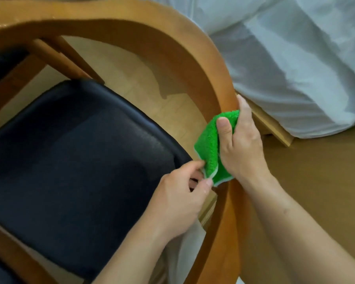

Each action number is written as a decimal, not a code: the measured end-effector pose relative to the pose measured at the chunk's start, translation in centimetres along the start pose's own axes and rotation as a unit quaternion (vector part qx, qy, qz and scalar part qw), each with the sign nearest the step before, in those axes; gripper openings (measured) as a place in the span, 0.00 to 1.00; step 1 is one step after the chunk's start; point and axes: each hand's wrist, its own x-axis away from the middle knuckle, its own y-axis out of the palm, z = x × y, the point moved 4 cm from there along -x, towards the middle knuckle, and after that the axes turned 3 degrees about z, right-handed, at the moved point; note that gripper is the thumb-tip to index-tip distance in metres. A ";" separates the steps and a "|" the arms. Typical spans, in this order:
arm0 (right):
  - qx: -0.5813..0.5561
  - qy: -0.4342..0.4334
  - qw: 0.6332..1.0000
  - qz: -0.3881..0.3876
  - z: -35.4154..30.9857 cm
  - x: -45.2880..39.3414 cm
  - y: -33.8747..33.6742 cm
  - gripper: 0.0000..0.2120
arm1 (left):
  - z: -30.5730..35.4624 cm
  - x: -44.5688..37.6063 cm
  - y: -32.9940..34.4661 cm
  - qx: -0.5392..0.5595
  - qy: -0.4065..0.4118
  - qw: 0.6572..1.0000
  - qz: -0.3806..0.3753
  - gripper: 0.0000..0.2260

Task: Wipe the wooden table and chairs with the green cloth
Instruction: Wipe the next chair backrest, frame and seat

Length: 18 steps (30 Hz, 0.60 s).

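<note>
Fluffy green cloth (211, 148) wrapped round curved wooden armrest (203, 64).

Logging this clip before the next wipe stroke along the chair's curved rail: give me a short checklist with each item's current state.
1. Green cloth wrapped over the curved wooden rail: ok.
2. Right hand holds the cloth against the rail, thumb on top: ok.
3. Left hand pinches the cloth's lower corner: ok.
4. Rail ahead of the cloth free of objects: ok.
5. Cloth clear of the black seat cushion: ok.
6. Rail surface already clean or damp: cannot tell.
</note>
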 end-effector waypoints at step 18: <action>0.119 -0.208 0.956 -0.168 -16.0 -17.7 4.7 0.20 | 12.8 -6.0 -7.6 0.212 -0.003 0.940 0.267 0.12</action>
